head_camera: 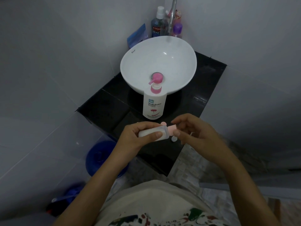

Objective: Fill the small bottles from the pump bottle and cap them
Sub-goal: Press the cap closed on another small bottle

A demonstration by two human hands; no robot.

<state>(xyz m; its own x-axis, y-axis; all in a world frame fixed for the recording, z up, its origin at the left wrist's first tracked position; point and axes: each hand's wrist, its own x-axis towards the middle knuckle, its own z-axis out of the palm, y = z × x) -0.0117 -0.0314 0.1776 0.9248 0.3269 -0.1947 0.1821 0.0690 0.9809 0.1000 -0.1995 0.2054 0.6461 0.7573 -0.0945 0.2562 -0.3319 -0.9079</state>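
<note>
Now left hand [138,136] grips small bottle [153,133] sideways above black counter [101,103]; right hand [193,131] pinches pink cap [172,128], apparently twisting. Pump bottle [154,105] stands beyond. Risk: tilted bottle leaks if cap cross-threads.

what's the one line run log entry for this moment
step: capping | left hand: grips small bottle sideways | right hand: on pink cap | pump bottle: upright by sink | loose caps on counter
</note>
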